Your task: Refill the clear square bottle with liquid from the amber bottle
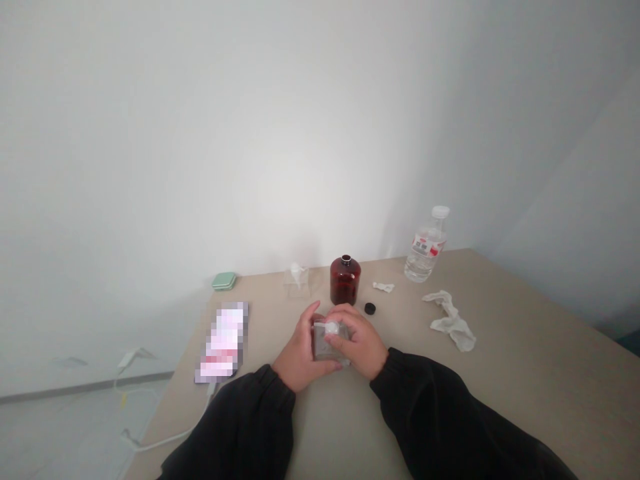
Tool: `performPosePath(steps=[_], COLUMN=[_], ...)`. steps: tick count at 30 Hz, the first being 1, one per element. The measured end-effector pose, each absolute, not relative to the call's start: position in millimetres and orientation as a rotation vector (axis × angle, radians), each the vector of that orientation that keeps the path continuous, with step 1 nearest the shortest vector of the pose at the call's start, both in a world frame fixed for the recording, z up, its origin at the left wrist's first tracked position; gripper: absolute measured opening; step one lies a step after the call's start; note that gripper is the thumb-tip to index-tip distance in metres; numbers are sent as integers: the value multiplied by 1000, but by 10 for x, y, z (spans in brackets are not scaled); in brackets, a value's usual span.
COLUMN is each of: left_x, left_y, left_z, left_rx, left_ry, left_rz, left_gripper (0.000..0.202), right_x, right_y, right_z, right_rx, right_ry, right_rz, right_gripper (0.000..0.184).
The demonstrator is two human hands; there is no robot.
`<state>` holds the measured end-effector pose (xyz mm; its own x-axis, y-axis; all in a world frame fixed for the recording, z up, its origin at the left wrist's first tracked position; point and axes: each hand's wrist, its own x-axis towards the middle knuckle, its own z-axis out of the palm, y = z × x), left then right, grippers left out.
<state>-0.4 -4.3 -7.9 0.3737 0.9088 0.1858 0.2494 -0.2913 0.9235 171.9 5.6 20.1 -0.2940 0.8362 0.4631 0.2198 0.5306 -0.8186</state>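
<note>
Close in front of me, my left hand [299, 357] is wrapped round the left side of a small clear square-sided container [323, 349]. My right hand [365, 344] closes on the same container from the right, its thumb and fingers at a white piece [332, 327] on top. Just beyond my hands stands a dark red-brown bottle [345, 283], its mouth uncovered. A small black cap [370, 309] lies to the right of it. Another clear square-sided container [296, 283] with a white top stands left of the bottle. My fingers hide part of the held container.
A phone [223, 341] with a white cable [170, 439] lies at the left edge of the table [505, 360], below a green case [224, 281]. A water bottle [425, 247] stands back right. Crumpled tissue [453, 323] and a smaller white scrap [383, 287] lie nearby. A wall closes off the back.
</note>
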Motion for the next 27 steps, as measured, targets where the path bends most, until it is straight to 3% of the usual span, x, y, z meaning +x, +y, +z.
performPosePath(steps=[8,16,23,27], left_x=[-2,-3,-30,-28], left_y=[-15,-7,-8,5], left_z=[-130,-72,-83,-131], left_rx=[1671,1670,1789,1786], left_ry=[984,929,1040,1018], left_rz=[1015,1048,992,1006], left_gripper=[119,118,105,111], right_x=[1834,1818,1586,1441], right_y=[-5,-18,275,470], right_z=[573,1267,1948,2138], right_rx=[-921,-1000,-1049,-1196], right_ry=[-1838,-2067,-2178,-2235], right_rz=[624,346,247,212], right_gripper=[11,15,19,21])
